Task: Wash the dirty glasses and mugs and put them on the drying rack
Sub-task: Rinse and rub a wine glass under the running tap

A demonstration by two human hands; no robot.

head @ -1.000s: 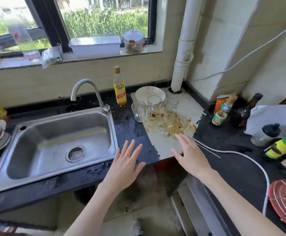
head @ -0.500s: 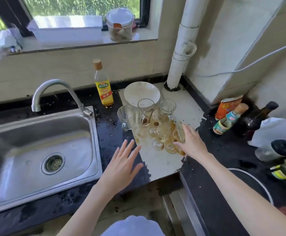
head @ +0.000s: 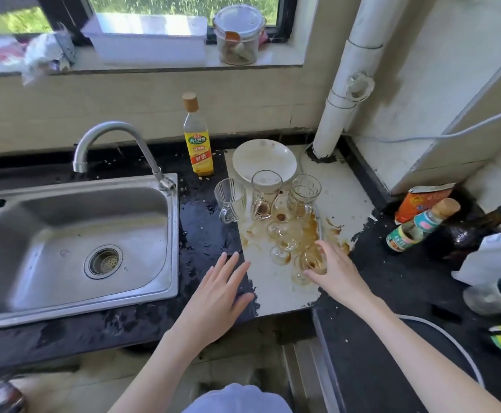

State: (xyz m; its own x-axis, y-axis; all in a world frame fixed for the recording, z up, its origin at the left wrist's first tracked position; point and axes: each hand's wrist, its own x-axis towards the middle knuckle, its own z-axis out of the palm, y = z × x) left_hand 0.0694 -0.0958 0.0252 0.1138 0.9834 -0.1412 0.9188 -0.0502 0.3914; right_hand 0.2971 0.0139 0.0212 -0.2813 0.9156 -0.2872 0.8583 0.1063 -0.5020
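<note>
The right hand (head: 337, 271) curls round a stained stemmed glass (head: 311, 260) at the near edge of a cluster of dirty glasses (head: 285, 231) on the pale worktop (head: 276, 289); its fingers hide much of the bowl. Three glass mugs (head: 265, 192) stand behind, before a white plate (head: 264, 159). The left hand (head: 216, 296) hovers flat, fingers spread, holding nothing, beside the sink (head: 73, 248). The overlapping glasses are hard to count.

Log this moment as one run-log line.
step: picking first glass | right hand: gripping nearest stained glass | left hand: open above counter edge | sink: empty
</note>
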